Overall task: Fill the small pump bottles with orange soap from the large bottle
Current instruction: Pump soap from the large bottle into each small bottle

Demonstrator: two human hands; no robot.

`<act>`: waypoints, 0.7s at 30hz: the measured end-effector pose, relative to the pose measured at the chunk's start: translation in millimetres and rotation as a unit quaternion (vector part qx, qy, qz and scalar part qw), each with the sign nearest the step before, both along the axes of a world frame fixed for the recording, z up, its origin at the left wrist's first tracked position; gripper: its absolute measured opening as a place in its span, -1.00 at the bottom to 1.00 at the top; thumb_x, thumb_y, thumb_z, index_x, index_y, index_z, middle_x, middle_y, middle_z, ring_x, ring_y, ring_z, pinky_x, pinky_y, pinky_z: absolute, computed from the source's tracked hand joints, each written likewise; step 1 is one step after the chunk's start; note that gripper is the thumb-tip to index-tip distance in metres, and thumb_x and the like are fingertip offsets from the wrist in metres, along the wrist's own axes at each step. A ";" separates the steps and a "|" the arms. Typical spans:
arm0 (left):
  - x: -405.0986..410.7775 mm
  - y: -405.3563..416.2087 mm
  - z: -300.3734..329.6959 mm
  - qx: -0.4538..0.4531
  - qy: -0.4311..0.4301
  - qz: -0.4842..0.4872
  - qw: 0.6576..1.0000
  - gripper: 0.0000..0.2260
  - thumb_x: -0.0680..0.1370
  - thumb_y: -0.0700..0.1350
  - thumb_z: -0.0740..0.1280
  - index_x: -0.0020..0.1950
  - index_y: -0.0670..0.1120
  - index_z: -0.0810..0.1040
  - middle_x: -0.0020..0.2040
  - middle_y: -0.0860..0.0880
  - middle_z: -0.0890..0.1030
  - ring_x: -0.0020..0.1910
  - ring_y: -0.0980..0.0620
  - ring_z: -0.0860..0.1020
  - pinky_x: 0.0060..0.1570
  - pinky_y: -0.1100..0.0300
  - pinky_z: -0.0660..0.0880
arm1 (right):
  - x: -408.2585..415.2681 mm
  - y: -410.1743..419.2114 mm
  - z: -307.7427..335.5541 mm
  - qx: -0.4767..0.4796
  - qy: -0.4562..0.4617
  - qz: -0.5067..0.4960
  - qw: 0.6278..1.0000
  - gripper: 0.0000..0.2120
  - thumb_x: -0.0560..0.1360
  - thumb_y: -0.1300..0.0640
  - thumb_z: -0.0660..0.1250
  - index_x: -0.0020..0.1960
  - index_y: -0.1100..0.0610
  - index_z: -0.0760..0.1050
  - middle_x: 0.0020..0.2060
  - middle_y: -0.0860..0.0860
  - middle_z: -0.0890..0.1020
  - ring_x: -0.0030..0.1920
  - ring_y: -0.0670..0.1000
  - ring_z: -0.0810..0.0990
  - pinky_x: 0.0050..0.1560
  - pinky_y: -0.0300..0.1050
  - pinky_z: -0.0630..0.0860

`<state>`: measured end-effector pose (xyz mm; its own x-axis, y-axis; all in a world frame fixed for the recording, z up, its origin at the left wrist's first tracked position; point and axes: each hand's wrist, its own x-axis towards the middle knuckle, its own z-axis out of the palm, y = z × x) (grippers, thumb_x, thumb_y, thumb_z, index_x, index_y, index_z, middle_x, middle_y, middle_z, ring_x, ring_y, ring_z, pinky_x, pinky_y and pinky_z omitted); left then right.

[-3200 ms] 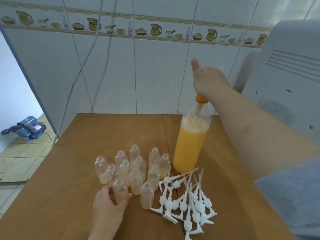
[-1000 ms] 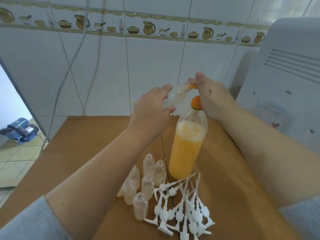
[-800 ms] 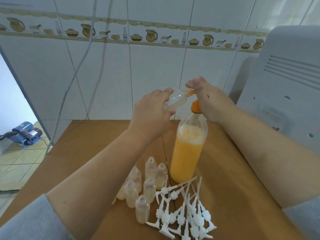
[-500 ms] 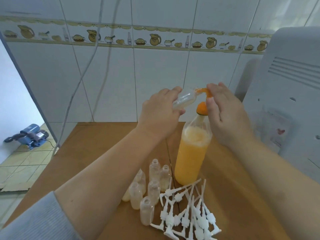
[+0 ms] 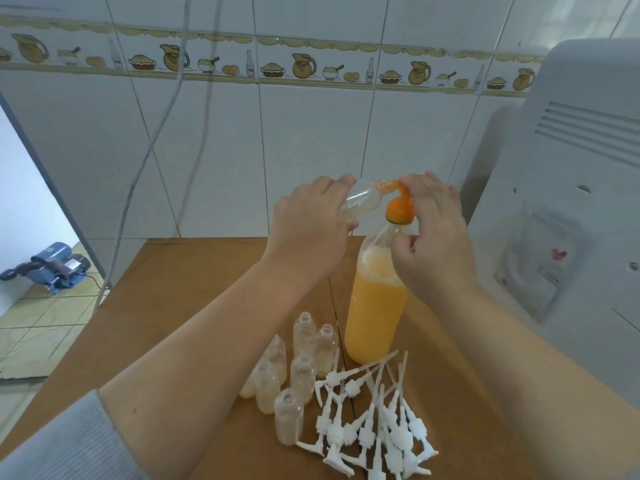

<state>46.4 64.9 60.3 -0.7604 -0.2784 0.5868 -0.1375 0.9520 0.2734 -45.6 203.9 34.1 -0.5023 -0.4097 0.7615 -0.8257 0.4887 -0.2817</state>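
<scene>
The large bottle [image 5: 375, 317] of orange soap stands on the wooden table [image 5: 194, 285], with an orange pump head [image 5: 400, 209] on top. My left hand [image 5: 308, 230] holds a small clear bottle [image 5: 360, 202] on its side, its mouth against the orange spout. My right hand [image 5: 433, 237] rests over the pump head, fingers curled round it and the bottle's neck. Several small bottles [image 5: 301, 368] stand in front of the large one, partly hidden by my left forearm.
A pile of white pump tops [image 5: 377, 420] lies at the front of the table. A grey appliance [image 5: 571, 202] stands close on the right. The tiled wall is right behind the table, with cables hanging at the left. A blue motor [image 5: 52, 268] sits on the floor.
My left hand picked a small bottle from the group and raised it to the spout. My right hand shifted from the top of the pump to its right side, fingers wrapping the head.
</scene>
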 end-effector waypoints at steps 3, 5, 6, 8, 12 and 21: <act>0.6 -0.2 2.6 -0.002 0.002 0.003 1.000 -0.56 0.54 -0.01 0.31 0.41 -0.02 0.34 0.16 -0.01 0.52 0.11 -0.07 0.48 0.07 -0.02 0.41 | -1.9 2.1 7.9 0.018 0.025 0.004 1.000 -0.54 0.48 0.20 0.22 0.38 0.19 0.34 0.30 0.09 0.46 0.36 0.05 0.32 0.42 -0.04 0.22; -0.4 0.3 8.0 -0.007 0.009 0.002 1.000 -0.56 0.55 -0.01 0.30 0.41 -0.01 0.33 0.17 0.00 0.51 0.11 -0.06 0.47 0.08 0.00 0.39 | -4.3 5.9 14.2 0.020 0.057 -0.006 0.998 -0.58 0.49 0.19 0.22 0.35 0.21 0.38 0.26 0.10 0.49 0.29 0.05 0.37 0.31 -0.12 0.27; -1.2 1.1 10.0 -0.013 0.011 0.001 1.000 -0.56 0.55 -0.01 0.29 0.42 0.00 0.33 0.17 0.01 0.51 0.12 -0.05 0.46 0.09 0.01 0.37 | -6.0 7.1 15.3 0.014 0.070 -0.009 0.997 -0.59 0.49 0.21 0.23 0.33 0.22 0.39 0.23 0.11 0.50 0.26 0.06 0.39 0.29 -0.13 0.28; -3.1 3.3 11.6 -0.026 0.013 0.000 1.000 -0.57 0.56 -0.01 0.28 0.42 0.01 0.32 0.18 0.02 0.50 0.11 -0.05 0.46 0.09 0.01 0.37 | -8.4 6.5 13.6 -0.012 0.070 -0.011 0.997 -0.57 0.45 0.25 0.21 0.32 0.23 0.40 0.21 0.12 0.51 0.24 0.07 0.39 0.28 -0.15 0.28; -3.7 1.1 7.1 -0.021 0.004 0.007 1.000 -0.55 0.55 -0.02 0.30 0.43 0.01 0.31 0.21 0.04 0.50 0.13 -0.04 0.46 0.10 0.02 0.36 | -6.4 -3.7 1.5 -0.050 0.031 -0.013 0.998 -0.52 0.40 0.35 0.22 0.32 0.21 0.39 0.22 0.10 0.49 0.26 0.02 0.35 0.30 -0.15 0.29; -2.2 -4.2 8.4 -0.048 0.003 0.007 0.999 -0.52 0.55 -0.02 0.30 0.45 0.01 0.29 0.25 0.05 0.49 0.16 -0.03 0.46 0.11 0.04 0.35 | -3.2 -1.8 7.6 -0.005 0.057 -0.029 0.998 -0.56 0.47 0.32 0.28 0.34 0.24 0.38 0.29 0.14 0.48 0.37 0.10 0.34 0.38 -0.13 0.17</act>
